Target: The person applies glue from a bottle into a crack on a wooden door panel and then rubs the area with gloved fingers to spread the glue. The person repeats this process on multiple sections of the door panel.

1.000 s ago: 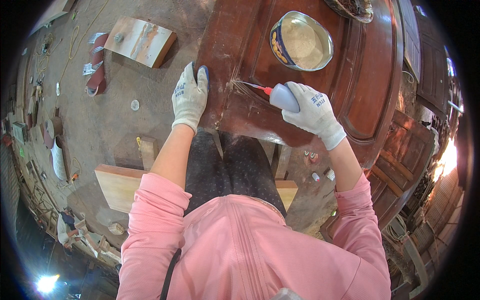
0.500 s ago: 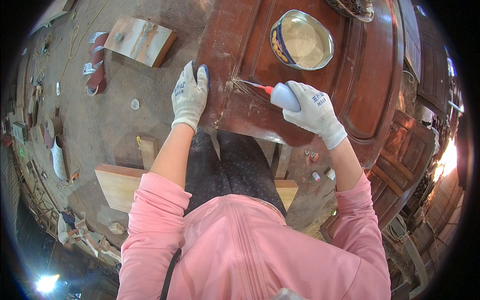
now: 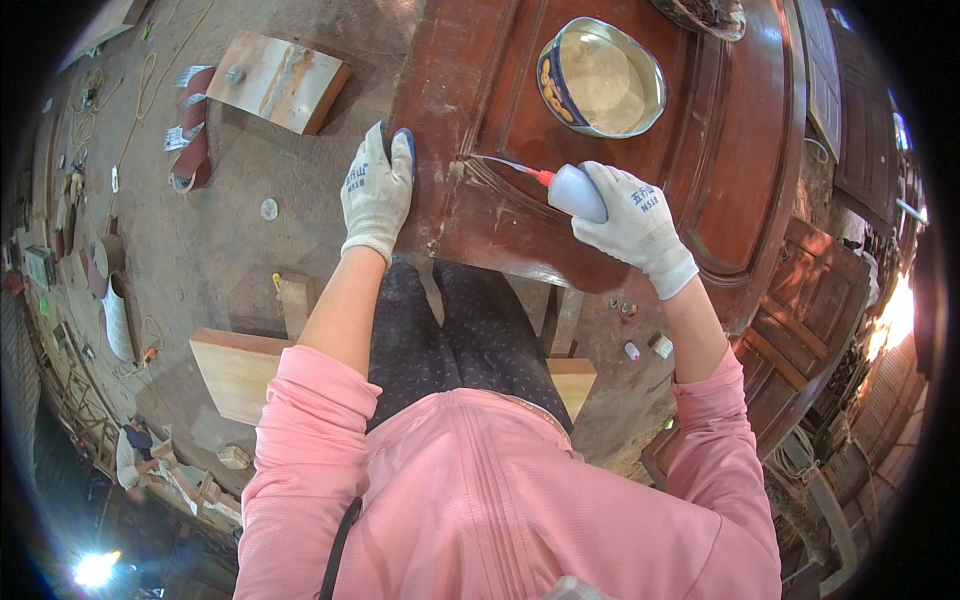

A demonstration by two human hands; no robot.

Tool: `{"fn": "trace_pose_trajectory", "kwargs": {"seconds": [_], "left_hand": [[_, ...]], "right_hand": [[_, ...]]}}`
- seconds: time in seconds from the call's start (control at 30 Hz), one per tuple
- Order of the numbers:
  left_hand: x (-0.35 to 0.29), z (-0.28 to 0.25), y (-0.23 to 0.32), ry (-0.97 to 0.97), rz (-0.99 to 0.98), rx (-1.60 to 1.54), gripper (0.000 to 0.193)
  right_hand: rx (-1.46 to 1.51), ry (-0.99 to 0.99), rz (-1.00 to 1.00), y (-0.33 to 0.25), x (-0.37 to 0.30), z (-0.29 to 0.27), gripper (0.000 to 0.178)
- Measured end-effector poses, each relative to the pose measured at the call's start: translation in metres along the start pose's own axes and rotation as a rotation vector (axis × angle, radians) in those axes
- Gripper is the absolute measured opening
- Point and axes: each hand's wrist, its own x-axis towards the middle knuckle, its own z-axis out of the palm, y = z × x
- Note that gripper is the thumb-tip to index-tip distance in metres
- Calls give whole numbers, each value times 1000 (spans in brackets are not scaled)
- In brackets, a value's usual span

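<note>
Reddish-brown wood, glossy and grooved, forms the panelled door (image 3: pixel 430 120) above a dusty workshop floor (image 3: pixel 220 250). One round tin (image 3: pixel 556 88) sits on the door; one pale wooden block (image 3: pixel 260 80) and one curled reddish strip (image 3: pixel 191 150) lie to its left. Of two gloved hands, the left hand (image 3: pixel 377 195) lies unclenched along the door's edge, while the right hand (image 3: pixel 630 215) grips one squeeze bottle (image 3: pixel 576 194) over the door: cloudy white, red-collared, its thin nozzle pointing left toward a moulding corner.
</note>
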Motion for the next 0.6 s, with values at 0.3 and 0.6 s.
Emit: {"fn": "trace_pose_trajectory", "kwargs": {"seconds": [0.3,0.6], "left_hand": [[0,1,-1,5,-1,13,57],[0,0,-1,15,22,-15,55]], "right_hand": [[26,-7,25,-4,1,0,64],[185,130,14,3,-14,13,69]]}}
